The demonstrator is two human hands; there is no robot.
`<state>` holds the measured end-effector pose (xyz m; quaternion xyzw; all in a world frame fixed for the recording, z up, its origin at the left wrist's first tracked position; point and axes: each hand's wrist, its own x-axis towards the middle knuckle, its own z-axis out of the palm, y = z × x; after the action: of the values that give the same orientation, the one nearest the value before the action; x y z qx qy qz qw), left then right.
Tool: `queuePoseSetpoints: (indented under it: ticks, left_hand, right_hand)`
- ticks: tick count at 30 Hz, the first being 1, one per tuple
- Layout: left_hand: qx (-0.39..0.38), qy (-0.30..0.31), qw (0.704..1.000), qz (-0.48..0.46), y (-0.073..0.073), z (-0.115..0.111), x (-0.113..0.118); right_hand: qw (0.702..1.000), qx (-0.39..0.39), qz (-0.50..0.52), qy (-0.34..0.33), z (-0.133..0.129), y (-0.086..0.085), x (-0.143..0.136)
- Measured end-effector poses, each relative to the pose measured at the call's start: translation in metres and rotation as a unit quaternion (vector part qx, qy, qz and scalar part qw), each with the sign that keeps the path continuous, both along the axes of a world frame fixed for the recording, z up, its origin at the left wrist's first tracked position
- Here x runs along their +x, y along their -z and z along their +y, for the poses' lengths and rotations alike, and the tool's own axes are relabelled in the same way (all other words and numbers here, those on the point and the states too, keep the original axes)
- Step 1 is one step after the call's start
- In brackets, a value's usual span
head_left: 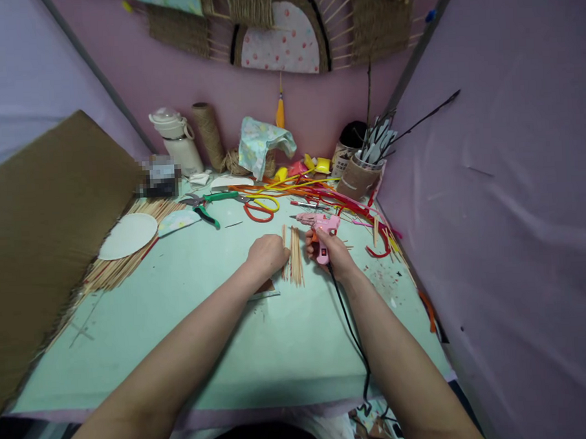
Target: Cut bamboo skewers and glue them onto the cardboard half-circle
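Note:
My right hand (334,253) is wrapped round a pink glue gun (321,223), its nozzle pointing left above a row of thin wooden sticks (296,258). A black cord runs from its handle down over the table edge. At the left side of the sticks, my left hand (268,256) is closed, with its fingertips against the narrow sticks there; what it grips is hard to make out. Partly under my left wrist lies a small brown flat piece (265,287) with a pale edge.
Green-handled pliers (207,207), scissors (259,211) and coloured pipe cleaners (316,191) lie behind my hands. A large cardboard sheet (55,223) rises at left beside long sticks (125,269). A bottle (180,143), twine roll (208,136) and stick-filled pot (360,178) stand at the back.

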<state>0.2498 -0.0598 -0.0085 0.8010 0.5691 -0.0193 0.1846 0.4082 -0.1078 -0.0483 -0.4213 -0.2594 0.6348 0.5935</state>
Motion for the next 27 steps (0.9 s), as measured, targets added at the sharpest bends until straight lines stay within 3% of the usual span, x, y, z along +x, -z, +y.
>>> queuePoseSetpoints:
  ticks: [6, 13, 15, 18, 20, 23, 27]
  left_hand:
    - [-0.017, -0.013, 0.996, -0.087, 0.002, 0.006, -0.009]
    - [-0.092, -0.061, 0.955, -0.275, 0.000, 0.015, -0.056]
    - [-0.133, -0.097, 0.919, -0.359, 0.000, 0.016, -0.072]
    - [-0.210, -0.166, 0.822, -0.503, 0.003, 0.016, -0.090]
    - [-0.236, -0.186, 0.778, -0.551, 0.007, 0.015, -0.099]
    - [-0.244, -0.195, 0.750, -0.583, 0.012, 0.013, -0.106]
    - [-0.248, -0.199, 0.740, -0.593, 0.018, 0.009, -0.109]
  right_hand:
    - [1.000, 0.003, 0.003, 0.002, 0.001, 0.002, 0.001]
    - [1.000, -0.002, -0.011, 0.005, -0.002, 0.002, 0.000]
    - [1.000, -0.008, -0.017, 0.008, -0.003, 0.000, 0.000]
    - [0.999, -0.026, -0.030, 0.019, -0.011, -0.008, -0.001]
    - [0.998, -0.037, -0.053, 0.019, -0.023, -0.017, -0.005]
    - [0.992, -0.070, -0.107, 0.008, -0.051, -0.032, -0.018]
    - [0.979, -0.126, -0.160, 0.028, -0.089, -0.038, -0.046]
